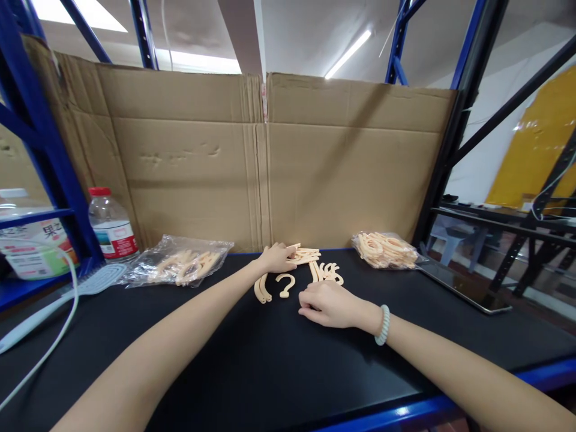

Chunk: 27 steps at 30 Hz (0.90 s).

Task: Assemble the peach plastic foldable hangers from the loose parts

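Observation:
My left hand (pixel 275 259) reaches to the left end of a pile of cream plastic strips (pixel 308 255), its fingers closed around the ends of some. Below that hand lie a few curved cream pieces (pixel 261 289), side by side. A loose cream hook (pixel 285 284), shaped like a hanger hook, rests on the black tabletop between my hands. My right hand (pixel 329 305) is low over the table with its fingers curled; whatever they may hold is hidden. Just beyond it are several more cream hooks (pixel 332 273), partly covered by the hand.
Clear bags of cream parts lie left (pixel 180 264) and right (pixel 384 249). At left are a red-capped bottle (pixel 112 231), a pale blue brush (pixel 96 280) and a white cable (pixel 67 318). A tablet (pixel 465 287) lies at right. Cardboard (pixel 193 162) stands along the back.

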{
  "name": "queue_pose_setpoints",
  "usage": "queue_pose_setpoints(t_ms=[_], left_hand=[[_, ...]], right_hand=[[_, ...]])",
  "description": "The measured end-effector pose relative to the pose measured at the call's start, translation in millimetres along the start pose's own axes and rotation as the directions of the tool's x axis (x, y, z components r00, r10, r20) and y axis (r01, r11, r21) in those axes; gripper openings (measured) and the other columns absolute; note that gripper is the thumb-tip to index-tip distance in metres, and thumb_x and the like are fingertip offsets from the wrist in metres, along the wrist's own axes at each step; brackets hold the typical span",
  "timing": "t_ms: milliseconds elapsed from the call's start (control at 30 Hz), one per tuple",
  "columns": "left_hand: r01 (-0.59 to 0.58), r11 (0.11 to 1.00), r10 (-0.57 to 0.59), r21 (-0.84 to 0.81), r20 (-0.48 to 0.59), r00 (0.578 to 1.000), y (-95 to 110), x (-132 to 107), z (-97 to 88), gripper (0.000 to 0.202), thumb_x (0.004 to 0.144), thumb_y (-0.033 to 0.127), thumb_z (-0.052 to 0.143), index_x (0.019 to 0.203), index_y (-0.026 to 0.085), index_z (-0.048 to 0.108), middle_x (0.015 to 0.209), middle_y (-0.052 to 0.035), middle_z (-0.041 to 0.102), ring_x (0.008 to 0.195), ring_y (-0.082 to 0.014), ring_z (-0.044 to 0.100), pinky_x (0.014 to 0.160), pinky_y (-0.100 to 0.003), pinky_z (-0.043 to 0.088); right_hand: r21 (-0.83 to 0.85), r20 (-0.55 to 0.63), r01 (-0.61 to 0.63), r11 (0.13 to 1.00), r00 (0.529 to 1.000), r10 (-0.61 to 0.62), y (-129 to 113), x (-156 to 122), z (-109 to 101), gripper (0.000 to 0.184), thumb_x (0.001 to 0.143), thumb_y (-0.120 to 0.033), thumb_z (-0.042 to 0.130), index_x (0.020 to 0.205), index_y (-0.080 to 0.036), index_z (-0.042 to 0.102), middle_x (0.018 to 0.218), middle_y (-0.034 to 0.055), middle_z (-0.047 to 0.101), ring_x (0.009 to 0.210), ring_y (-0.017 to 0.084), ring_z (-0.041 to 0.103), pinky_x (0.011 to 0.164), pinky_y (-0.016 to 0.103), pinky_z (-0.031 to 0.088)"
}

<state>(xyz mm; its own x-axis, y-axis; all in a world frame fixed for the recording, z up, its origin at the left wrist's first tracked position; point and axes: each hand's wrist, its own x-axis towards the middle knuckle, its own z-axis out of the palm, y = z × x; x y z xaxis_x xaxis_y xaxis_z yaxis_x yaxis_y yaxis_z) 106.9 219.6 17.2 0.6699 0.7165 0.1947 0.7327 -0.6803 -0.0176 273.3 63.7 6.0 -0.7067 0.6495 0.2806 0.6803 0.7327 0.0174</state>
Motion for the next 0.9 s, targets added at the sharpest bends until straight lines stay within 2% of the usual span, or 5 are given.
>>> queue_pose_setpoints(t_ms=[267,400,567,733,900], left_hand=[[-0.073,0.994,0.057,-0.078,-0.199,0.978,-2.9,-1.7,-2.8,0.025,0.09,0.028,0.06,0.11,0.014,0.059,0.117,-0.0096,0.058,0.1,-0.0223,0.061,0.086,-0.042,0.052],[-0.128,0.981,0.062,-0.146,-0.39,0.919,2.9,-18.2,-19.6,0.015,0.088,0.022,0.059,0.101,0.015,0.059,0.118,-0.0099,0.049,0.102,-0.0203,0.06,0.092,-0.037,0.05],[-0.18,0.964,0.046,-0.198,-0.539,0.841,27.0,-69.5,-38.1,0.012,0.088,0.025,0.058,0.098,0.019,0.055,0.124,-0.0088,0.043,0.111,-0.0224,0.056,0.096,-0.043,0.048],[-0.28,0.943,0.146,-0.178,-0.535,0.832,52.7,-126.2,-37.1,0.014,0.089,0.022,0.057,0.102,0.021,0.054,0.128,-0.0098,0.042,0.111,-0.0228,0.057,0.091,-0.038,0.052],[-0.266,0.941,0.102,-0.208,-0.576,0.811,59.1,-148.6,-27.3,0.033,0.087,0.022,0.058,0.119,0.026,0.049,0.128,-0.009,0.045,0.117,-0.0251,0.053,0.094,-0.039,0.05]], right_hand=[[0.194,-0.134,-0.067,0.979,0.987,0.094,6.2,-1.0,0.6,0.014,0.082,-0.019,0.06,0.069,-0.017,0.057,0.063,-0.0017,0.055,0.061,0.012,0.049,0.061,0.024,0.034],[0.38,-0.293,-0.199,0.903,0.9,0.322,13.1,0.2,2.2,0.008,0.084,-0.018,0.056,0.076,-0.018,0.056,0.061,-0.003,0.053,0.058,0.012,0.048,0.062,0.025,0.036],[0.837,-0.214,-0.202,0.508,0.735,0.644,18.6,5.7,-6.1,0.025,0.09,-0.042,0.049,0.094,-0.018,0.05,0.078,0.0016,0.057,0.056,0.01,0.052,0.047,0.022,0.041],[0.991,0.074,-0.118,0.055,0.857,0.509,2.2,5.7,-18.2,0.038,0.081,-0.05,0.063,0.087,-0.014,0.055,0.07,0.0026,0.06,0.048,0.008,0.052,0.037,0.017,0.036],[0.982,0.122,-0.176,0.072,0.873,0.472,-11.6,6.6,-14.7,0.038,0.076,-0.047,0.07,0.078,-0.012,0.056,0.066,0.0012,0.061,0.044,0.005,0.051,0.035,0.015,0.037]])
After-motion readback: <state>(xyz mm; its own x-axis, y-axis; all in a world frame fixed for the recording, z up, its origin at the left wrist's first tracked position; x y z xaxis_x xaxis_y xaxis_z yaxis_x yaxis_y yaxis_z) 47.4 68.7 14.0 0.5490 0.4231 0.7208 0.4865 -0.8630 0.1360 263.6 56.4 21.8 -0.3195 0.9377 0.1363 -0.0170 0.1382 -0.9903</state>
